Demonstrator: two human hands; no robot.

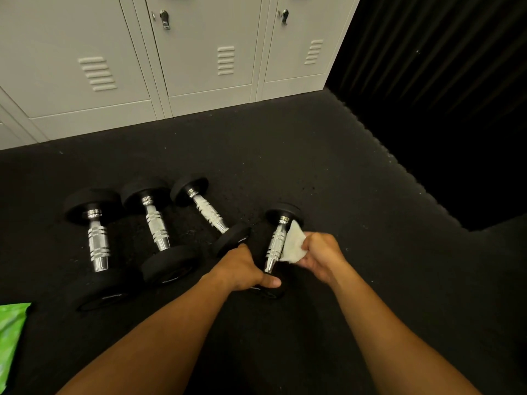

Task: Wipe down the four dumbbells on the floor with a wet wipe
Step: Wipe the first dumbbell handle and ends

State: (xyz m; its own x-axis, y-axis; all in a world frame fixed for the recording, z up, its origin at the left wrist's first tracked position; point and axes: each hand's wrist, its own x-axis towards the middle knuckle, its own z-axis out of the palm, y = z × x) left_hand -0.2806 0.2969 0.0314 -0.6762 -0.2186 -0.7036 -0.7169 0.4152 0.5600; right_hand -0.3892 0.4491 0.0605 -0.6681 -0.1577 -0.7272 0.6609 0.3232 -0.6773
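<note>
Several black-headed dumbbells with chrome handles lie on the dark rubber floor. The rightmost dumbbell [277, 241] stands apart from the others; my left hand [245, 269] grips its near head, which is mostly hidden under my fingers. My right hand [322, 256] pinches a white wet wipe [293, 244] and holds it against the right side of that chrome handle. To the left lie the largest dumbbell [97, 243], a second dumbbell [156, 229] and a third dumbbell [209, 213], side by side, untouched.
Grey metal lockers [199, 61] line the wall behind the dumbbells. A black ribbed wall [445, 81] closes the right side. A green wipes packet [11, 337] lies at the left edge on the floor [342, 172].
</note>
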